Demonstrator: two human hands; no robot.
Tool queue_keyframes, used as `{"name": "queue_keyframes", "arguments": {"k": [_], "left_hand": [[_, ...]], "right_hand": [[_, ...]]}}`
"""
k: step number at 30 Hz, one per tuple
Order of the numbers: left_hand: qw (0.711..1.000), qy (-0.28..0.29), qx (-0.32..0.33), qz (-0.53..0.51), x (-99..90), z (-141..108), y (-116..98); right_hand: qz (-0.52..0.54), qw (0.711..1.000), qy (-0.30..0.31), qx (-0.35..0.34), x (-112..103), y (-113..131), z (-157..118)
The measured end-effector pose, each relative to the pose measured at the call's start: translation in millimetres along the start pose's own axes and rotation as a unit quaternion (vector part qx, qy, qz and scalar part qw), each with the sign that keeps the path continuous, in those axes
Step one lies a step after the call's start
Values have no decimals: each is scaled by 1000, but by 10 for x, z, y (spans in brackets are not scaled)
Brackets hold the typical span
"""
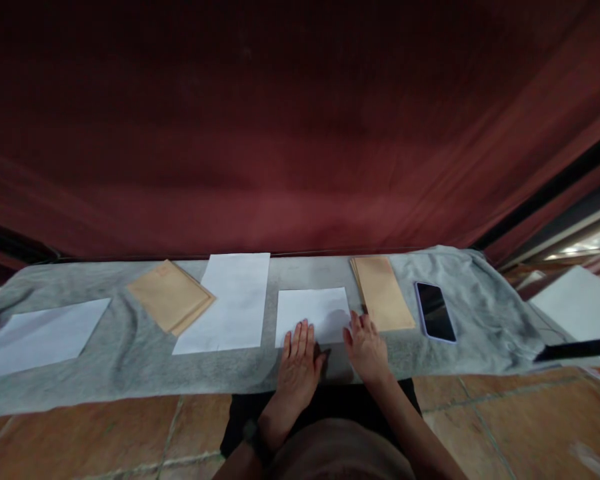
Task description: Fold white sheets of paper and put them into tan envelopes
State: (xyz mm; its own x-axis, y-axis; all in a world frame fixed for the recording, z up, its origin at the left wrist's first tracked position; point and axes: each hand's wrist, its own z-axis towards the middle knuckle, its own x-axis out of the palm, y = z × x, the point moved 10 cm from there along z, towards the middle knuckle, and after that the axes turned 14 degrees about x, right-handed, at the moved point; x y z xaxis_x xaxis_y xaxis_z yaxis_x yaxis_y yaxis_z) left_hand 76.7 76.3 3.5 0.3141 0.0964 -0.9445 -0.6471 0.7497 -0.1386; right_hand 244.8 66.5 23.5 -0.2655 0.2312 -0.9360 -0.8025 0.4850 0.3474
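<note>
A white sheet [313,310], about half the size of the larger one beside it, lies flat on the grey cloth [220,373] in front of me. My left hand [299,367] rests flat on its lower left part, fingers stretched out. At the sheet's lower right corner is my right hand [366,347], its fingers apart and slightly bent, with nothing visible in them. Just beyond those fingertips lies a stack of brown envelopes [386,293]. The larger white sheet [235,300] is to the left, partly beside more brown envelopes [167,293].
A phone [436,312] lies right of the envelope stack. Another white sheet [45,337] is at the far left. A dark red curtain [280,153] hangs behind the cloth. White paper [580,303] shows at the far right, beyond a dark bar [580,349].
</note>
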Motion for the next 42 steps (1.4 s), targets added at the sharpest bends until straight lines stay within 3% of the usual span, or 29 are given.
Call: {"name": "queue_keyframes", "arguments": {"k": [5, 8, 15, 26, 29, 31, 37, 42], "left_hand": [[998, 20, 24, 62, 180, -41, -40], [999, 28, 37, 11, 186, -24, -30], [995, 12, -40, -89, 52, -104, 237], [993, -22, -111, -23, -120, -288, 569], [993, -29, -113, -9, -164, -191, 548], [995, -26, -95, -19, -145, -37, 493], [997, 47, -26, -64, 183, 496, 367], [997, 62, -27, -48, 260, 583, 475]], "right_hand": [[66, 982, 28, -175, 182, 540, -315], [67, 975, 24, -211, 336, 637, -463], [38, 982, -36, -182, 359, 386, -443], [45, 992, -54, -109, 321, 77, -394], [58, 992, -66, -86, 291, 100, -366], [69, 992, -55, -95, 288, 244, -323], [69, 982, 15, -176, 451, 833, -114], [53, 982, -19, -179, 527, 808, -6]]}}
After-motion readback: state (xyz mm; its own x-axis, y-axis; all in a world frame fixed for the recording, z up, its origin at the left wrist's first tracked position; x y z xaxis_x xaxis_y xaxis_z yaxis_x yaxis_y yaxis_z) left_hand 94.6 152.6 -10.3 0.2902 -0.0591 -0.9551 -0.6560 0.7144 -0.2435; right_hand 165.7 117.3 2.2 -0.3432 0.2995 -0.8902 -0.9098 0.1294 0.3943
